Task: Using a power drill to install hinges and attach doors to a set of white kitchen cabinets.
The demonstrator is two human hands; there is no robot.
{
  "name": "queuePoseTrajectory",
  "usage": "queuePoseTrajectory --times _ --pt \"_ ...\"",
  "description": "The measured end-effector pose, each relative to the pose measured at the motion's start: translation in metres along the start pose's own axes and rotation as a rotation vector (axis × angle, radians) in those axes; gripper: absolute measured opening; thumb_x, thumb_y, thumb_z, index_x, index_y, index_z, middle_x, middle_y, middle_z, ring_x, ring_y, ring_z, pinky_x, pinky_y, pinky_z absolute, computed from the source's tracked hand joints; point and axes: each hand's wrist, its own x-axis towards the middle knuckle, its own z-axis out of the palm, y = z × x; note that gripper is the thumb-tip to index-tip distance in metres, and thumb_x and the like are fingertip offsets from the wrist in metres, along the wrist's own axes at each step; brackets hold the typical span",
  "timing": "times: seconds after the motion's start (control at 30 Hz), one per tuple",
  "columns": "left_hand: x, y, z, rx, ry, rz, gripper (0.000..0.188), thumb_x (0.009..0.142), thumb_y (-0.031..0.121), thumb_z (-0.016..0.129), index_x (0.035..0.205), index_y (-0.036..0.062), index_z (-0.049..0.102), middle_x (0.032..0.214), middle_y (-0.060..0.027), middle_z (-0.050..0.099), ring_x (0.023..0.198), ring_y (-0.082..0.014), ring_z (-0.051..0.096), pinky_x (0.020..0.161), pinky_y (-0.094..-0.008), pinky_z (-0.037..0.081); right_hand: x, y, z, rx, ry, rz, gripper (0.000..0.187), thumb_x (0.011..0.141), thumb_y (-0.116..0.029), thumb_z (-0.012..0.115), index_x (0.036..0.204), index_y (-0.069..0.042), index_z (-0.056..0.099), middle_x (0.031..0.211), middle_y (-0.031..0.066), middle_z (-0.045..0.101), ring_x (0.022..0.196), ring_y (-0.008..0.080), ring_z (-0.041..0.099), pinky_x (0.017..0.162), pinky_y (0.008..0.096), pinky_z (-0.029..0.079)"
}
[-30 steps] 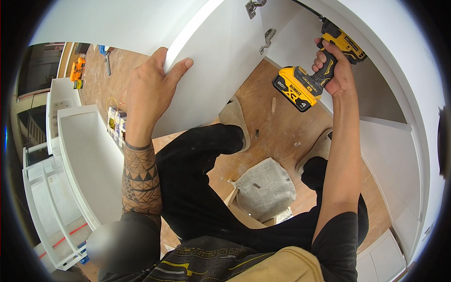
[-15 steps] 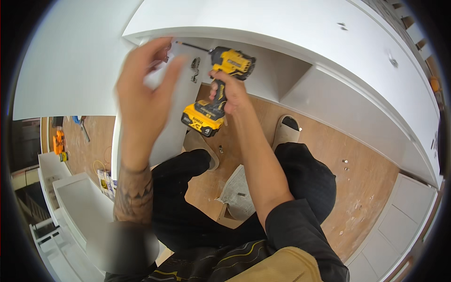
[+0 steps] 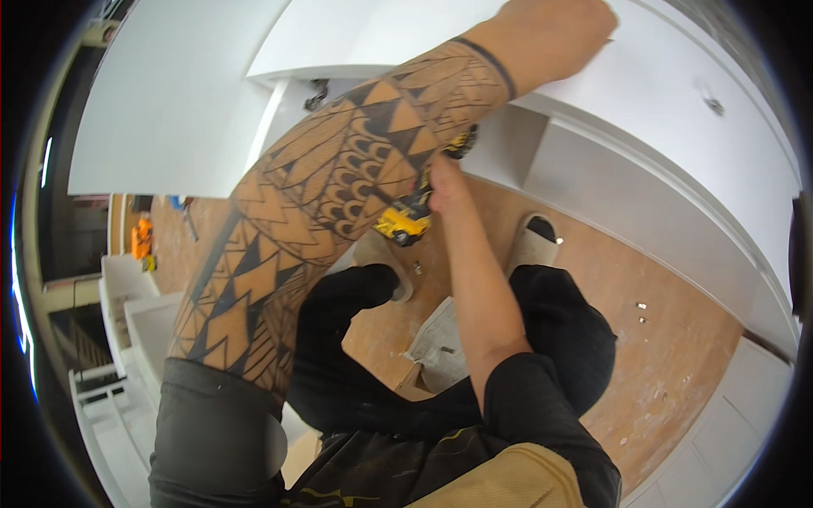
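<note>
As far as the head view shows, the work is midway rather than finished: the power driver [image 3: 405,222] is in hand, and a metal hinge [image 3: 317,94] shows in the opening, up and to the left of the right hand's fingers. Whether that hinge is fully screwed down cannot be told, nor can any count of the fixings left.

The right hand [image 3: 444,183] has its fingers wrapped round the driver's handle, with the yellow battery just below them and the motor housing just above. The tattooed left forearm crosses in front, hiding the driver's nose and bit. The left hand [image 3: 559,42] is over the white cabinet [image 3: 627,93], its back toward the camera; its fingers are mostly out of sight, so I cannot tell whether they hold anything. To the right of them and lower, a small metal fitting [image 3: 711,105] sits on the white surface. Well to the right of the right fingers, and lower, small metal pieces [image 3: 641,306] lie on the floor.

As for writing, marks on the battery are partly covered and blurred; none reads clearly.
</note>
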Motion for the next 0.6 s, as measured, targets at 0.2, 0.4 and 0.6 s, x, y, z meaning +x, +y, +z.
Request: queuePoseTrajectory --times 0.2,0.4,0.6 --pt "-0.062 0.015 -0.011 -0.059 0.333 -0.058 0.030 0.098 0.013 0.057 0.121 -0.0052 0.062 0.099 -0.0230 0.065 0.090 -0.0360 0.065 0.084 -0.0423 0.054 0.025 -0.012 -0.049 0.029 0.058 -0.083 0.019 0.084 -0.016 0.081 0.094 -0.007 0.067 0.062 0.0034 0.058 0.047 0.0178 0.055 0.046 0.0351 0.048" --pt "-0.254 0.017 -0.044 -0.496 0.544 -1.080 0.027 0.103 0.013 0.063 0.120 -0.0067 0.065 0.098 -0.0090 0.067 0.084 -0.0149 0.066 0.082 -0.0301 0.058 0.017 -0.030 -0.035 -0.022 -0.057 0.004 0.018 0.090 -0.018 0.076 0.101 -0.005 0.069 0.063 0.0014 0.058 0.050 0.0147 0.055 0.051 0.0326 0.049" --pt "-0.318 -0.097 0.043 -1.004 0.785 -1.513 0.022 0.102 0.004 0.058 0.121 -0.0072 0.059 0.099 -0.0129 0.065 0.089 -0.0220 0.067 0.088 -0.0367 0.061 0.017 -0.032 -0.050 -0.035 -0.075 0.030 0.020 0.088 -0.019 0.078 0.102 -0.006 0.074 0.066 0.0019 0.062 0.053 0.0148 0.059 0.052 0.0316 0.051"
